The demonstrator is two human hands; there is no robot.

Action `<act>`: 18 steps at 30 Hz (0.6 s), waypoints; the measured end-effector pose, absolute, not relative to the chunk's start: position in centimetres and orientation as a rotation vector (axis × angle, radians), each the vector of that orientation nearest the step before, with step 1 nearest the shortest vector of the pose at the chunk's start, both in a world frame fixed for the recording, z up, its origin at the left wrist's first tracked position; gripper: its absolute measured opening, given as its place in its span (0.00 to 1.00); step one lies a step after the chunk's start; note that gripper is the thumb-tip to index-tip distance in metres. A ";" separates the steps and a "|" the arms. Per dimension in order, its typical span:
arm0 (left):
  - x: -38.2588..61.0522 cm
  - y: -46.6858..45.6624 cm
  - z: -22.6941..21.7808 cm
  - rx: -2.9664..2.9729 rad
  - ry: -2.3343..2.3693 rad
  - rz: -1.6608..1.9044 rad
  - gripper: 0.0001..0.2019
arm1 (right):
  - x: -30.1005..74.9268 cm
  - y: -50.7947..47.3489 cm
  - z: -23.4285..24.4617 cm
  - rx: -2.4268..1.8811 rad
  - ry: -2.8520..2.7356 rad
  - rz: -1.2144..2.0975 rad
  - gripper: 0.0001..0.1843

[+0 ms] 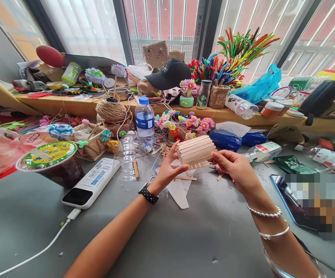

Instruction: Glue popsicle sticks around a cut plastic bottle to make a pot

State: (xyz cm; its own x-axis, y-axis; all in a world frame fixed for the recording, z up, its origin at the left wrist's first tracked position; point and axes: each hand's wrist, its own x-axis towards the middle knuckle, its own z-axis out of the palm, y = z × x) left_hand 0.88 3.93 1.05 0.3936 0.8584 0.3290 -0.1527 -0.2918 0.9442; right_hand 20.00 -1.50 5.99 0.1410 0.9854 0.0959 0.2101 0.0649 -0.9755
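Note:
A rounded piece covered in wooden craft sticks (197, 150), laid side by side, is held above the table. Clear plastic shows at its left end. My left hand (171, 166) grips that end, thumb below and fingers curled behind. At the right end, my right hand (228, 160) pinches the tips of the lower sticks between thumb and forefinger; whether it has one stick or the whole piece is hidden. Beneath lie a loose craft stick (185, 178) and a white paper piece (179, 194). Left of my hands stands a cut clear plastic bottle (126, 160) with a stick on it.
A cup with a yellow-green lid (50, 154) and a white power bank (90, 185) with a cable are at left. Behind stand a water bottle (144, 123), twine (111, 112) and crocheted flowers (203, 125). A phone (293, 200) lies at right. A cluttered ledge (167, 114) runs behind.

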 end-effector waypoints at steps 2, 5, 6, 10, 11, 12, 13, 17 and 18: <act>0.9 3.9 0.9 1.548 0.627 1.125 0.41 | 20.1 -1.5 5.9 -1.351 -1.253 0.933 0.18; 1.1 3.8 0.9 1.566 0.654 1.091 0.45 | 20.2 -1.4 5.7 -1.341 -1.198 0.882 0.17; 1.2 3.7 0.9 1.571 0.670 1.086 0.46 | 20.1 -1.4 5.6 -1.340 -1.191 0.851 0.17; 1.4 3.2 1.0 1.609 0.745 1.139 0.45 | 19.8 -1.3 5.2 -1.370 -1.227 0.687 0.19; 1.4 3.2 0.9 1.628 0.767 1.157 0.45 | 19.7 -1.3 5.2 -1.384 -1.245 0.643 0.20; 1.4 3.2 0.8 1.649 0.790 1.180 0.45 | 19.6 -1.3 5.1 -1.400 -1.261 0.602 0.21; 1.4 3.2 0.7 1.675 0.810 1.209 0.46 | 19.4 -1.3 5.1 -1.415 -1.275 0.563 0.21; 1.4 3.5 0.3 1.815 0.872 1.324 0.48 | 19.0 -1.2 4.9 -1.442 -1.298 0.449 0.23; 1.4 3.5 0.2 1.845 0.886 1.342 0.49 | 19.0 -1.2 4.8 -1.436 -1.301 0.436 0.23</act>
